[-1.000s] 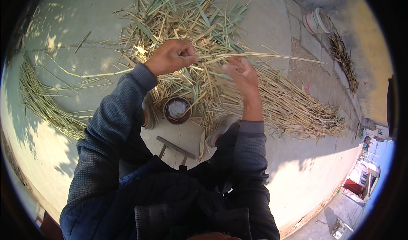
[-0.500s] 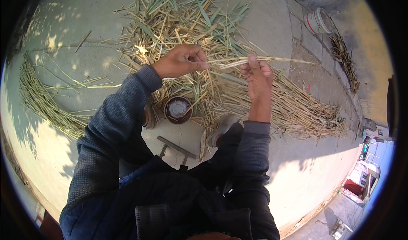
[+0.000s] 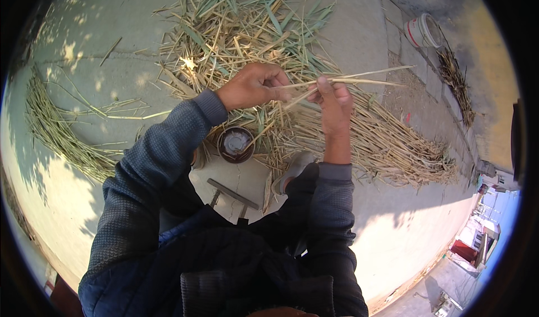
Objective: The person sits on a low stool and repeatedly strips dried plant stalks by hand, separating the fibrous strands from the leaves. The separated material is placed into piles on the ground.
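Between my two hands, above the pile, I hold a few pale dry stalks (image 3: pixel 370 81) whose long ends stick out to the right. My left hand (image 3: pixel 255 86) pinches their left part between thumb and fingers. My right hand (image 3: pixel 334 101) grips them further along, its thumb pressed on top; a short piece slants down-left between the hands. Below lies a heap of husks and leaves (image 3: pixel 224 42), straw-coloured with some green blades. A long bundle of dry stalks (image 3: pixel 393 140) spreads to the right under my right hand.
A round brown pot (image 3: pixel 236 145) with pale contents and a stick in it stands between my feet. Green stems (image 3: pixel 62 134) lie at the left. A dark bar on a frame (image 3: pixel 233 193) is close to me. A white bucket (image 3: pixel 424 31) and dark twigs (image 3: pixel 457 81) are far right.
My left hand has moved right, closer to my right hand, which has shifted slightly left and down. The stalks' right ends now fan apart.
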Available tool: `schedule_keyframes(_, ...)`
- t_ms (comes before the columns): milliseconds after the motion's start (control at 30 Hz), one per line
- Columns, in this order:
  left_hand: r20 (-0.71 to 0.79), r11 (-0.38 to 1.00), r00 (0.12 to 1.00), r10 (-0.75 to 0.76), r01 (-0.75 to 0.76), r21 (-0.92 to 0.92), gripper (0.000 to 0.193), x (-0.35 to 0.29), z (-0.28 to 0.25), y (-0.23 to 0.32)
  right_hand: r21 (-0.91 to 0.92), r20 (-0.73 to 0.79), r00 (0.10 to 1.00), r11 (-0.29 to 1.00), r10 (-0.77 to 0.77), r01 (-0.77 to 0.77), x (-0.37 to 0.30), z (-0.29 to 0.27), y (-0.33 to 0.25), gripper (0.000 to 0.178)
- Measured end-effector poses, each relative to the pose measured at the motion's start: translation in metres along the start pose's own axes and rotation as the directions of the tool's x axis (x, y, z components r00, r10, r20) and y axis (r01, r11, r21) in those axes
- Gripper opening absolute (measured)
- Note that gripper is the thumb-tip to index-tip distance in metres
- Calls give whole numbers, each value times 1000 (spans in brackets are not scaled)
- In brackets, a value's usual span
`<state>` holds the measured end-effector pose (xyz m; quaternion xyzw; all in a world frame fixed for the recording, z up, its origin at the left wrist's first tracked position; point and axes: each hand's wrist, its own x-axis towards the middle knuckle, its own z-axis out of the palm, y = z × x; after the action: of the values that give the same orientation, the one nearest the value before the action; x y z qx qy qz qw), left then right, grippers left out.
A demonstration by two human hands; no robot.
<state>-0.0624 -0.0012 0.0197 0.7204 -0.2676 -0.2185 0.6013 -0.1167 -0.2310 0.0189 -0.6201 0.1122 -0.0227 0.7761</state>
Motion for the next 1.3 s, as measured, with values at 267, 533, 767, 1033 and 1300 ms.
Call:
schedule_keyframes(267, -174, 910, 952, 250, -170, 379, 17, -7, 12, 6, -135, -50, 997, 989, 59, -65, -4, 11, -1, 25)
schedule_keyframes(533, -405, 987, 912, -68, 1, -163, 17, 5, -22, 2, -14, -133, 985, 993, 111, -114, -2, 7, 5, 23)
schedule_keyframes(767, -235, 643, 873, 427, -110, 758, 28, -1, -47, -15, 71, -43, 996, 995, 73, -70, 5, -17, 1, 21)
schedule_keyframes(1033, -27, 982, 991, 128, -123, 144, 28, 1, -8, -9, 98, 9, 999, 995, 34, -35, 4, -16, -3, 18)
schedule_keyframes(1300, 5, 925, 997, 72, -68, 375, 23, 2, -7, -12, 15, -38, 999, 1000, -5, 6, 2, -4, -1, 21)
